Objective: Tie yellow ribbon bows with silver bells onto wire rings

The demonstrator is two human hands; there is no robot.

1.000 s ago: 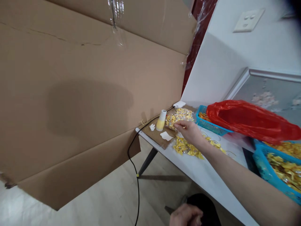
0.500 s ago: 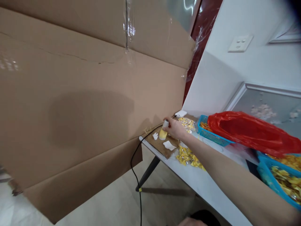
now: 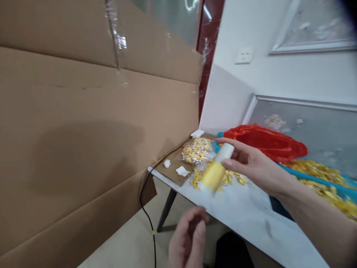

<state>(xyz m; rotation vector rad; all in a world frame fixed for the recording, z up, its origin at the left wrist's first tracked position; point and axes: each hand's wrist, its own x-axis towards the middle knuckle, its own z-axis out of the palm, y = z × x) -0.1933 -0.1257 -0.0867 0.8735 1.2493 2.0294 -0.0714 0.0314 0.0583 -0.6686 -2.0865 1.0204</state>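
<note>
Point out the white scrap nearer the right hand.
The larger, flat scrap; the small, crumpled scrap lies farther from the right hand holding the yellow-and-white cone.

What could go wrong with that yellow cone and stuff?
The right hand grips the yellow-and-white cone only near its narrow white end, so it might slip out. It is tilted near loose yellow pieces, so it could knock some about. The black cable hangs past the corner of the table, where something might snag it.

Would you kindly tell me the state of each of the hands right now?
Left hand: open, fingers loosely curled, nothing visible in it.
Right hand: closed, holding the yellow-and-white cone.
</note>
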